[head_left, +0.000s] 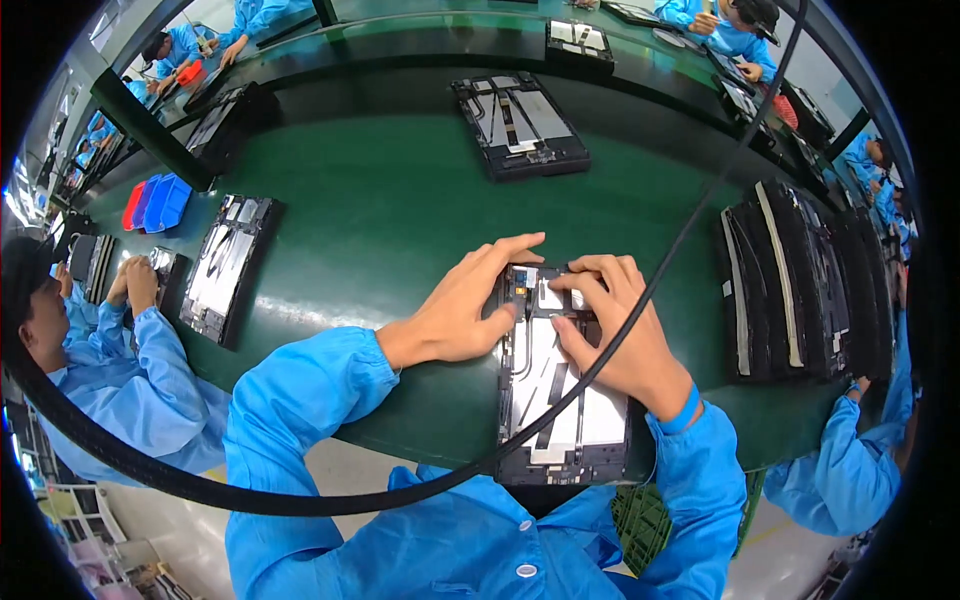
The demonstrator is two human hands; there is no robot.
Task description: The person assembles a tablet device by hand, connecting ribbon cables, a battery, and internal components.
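Observation:
An opened tablet (548, 400) lies at the table's near edge in front of me, its white battery panels, dark ribbon cables and black frame bare. My left hand (465, 305) rests along the tablet's upper left edge, fingers stretched out, the thumb on the frame near a small gold and blue part. Over the upper right of the tablet is my right hand (625, 335), with a blue band at the wrist. Its index finger and thumb stand apart, their tips touching the board and battery area; nothing shows between them. The right palm covers part of the tablet's right side.
Another opened tablet (515, 125) lies on a black tray farther back on the green table (360, 220). One more tablet (228, 265) is at left, near blue and red bins (160, 203). Black padded trays (790, 285) stand at right. A dark cable (640, 310) crosses the view. Co-workers sit around.

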